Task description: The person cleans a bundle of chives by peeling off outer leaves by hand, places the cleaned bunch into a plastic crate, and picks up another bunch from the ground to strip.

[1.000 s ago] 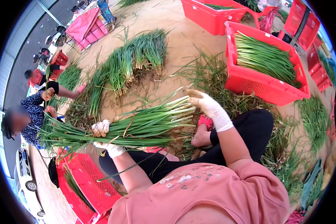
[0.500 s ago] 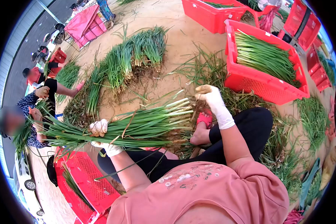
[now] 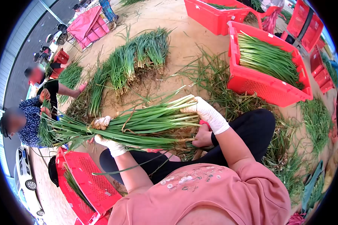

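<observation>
A bundle of long green stalks lies across above my lap, its pale root ends on the right and its leaf tips on the left. My gloved left hand is wrapped round the leafy part. At the pale ends is my gloved right hand, its fingers closed on some of the stalks. A dry brown strand hangs over the middle of the bundle.
Piles of green stalks lie on the ground ahead. A red crate full of stalks stands at the right, another red crate at the lower left. Co-workers sit at the left, one in a dark patterned top.
My right hand has moved down and left from above the bundle onto its pale ends and closed there. The co-worker in the patterned top has shifted posture.
</observation>
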`<state>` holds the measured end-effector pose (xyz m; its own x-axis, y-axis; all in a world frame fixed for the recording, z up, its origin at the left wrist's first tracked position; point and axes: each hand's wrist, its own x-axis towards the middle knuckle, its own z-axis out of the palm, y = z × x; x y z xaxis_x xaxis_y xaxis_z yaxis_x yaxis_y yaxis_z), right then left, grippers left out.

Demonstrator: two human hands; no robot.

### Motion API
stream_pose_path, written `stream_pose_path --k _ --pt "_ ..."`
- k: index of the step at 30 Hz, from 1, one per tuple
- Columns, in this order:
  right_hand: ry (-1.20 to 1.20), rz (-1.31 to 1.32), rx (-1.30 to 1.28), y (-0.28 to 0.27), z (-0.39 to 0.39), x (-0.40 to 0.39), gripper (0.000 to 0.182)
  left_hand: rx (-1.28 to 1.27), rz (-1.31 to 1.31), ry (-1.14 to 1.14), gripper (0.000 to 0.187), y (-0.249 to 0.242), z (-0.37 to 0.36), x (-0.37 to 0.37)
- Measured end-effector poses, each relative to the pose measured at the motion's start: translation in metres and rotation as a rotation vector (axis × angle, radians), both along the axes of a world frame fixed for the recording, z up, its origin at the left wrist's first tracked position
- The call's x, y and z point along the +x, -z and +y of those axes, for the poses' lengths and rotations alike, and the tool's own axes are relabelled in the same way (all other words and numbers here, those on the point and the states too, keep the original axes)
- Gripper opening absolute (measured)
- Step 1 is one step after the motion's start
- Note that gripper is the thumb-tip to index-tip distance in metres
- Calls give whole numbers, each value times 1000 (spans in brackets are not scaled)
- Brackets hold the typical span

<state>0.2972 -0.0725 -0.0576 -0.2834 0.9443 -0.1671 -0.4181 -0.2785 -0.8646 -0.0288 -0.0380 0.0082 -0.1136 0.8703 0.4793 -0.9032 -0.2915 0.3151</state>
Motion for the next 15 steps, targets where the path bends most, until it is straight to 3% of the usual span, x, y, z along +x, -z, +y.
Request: stream_pose_path --k 4,8,12,13,15 --pt "187 -207 39 13 2 0 26 -130 -11 -87 30 0 -3 13" --pt "581 -77 -24 31 6 -10 15 -132 68 -109 31 0 1 20" --pt "805 383 -207 28 12 20 6 -178 167 -101 31 -5 -8 23" --pt "952 414 -216 30 17 39 7 -164 168 -101 33 -2 -6 18" --pt "819 500 -63 54 12 88 19 -137 195 -166 39 4 -5 11"
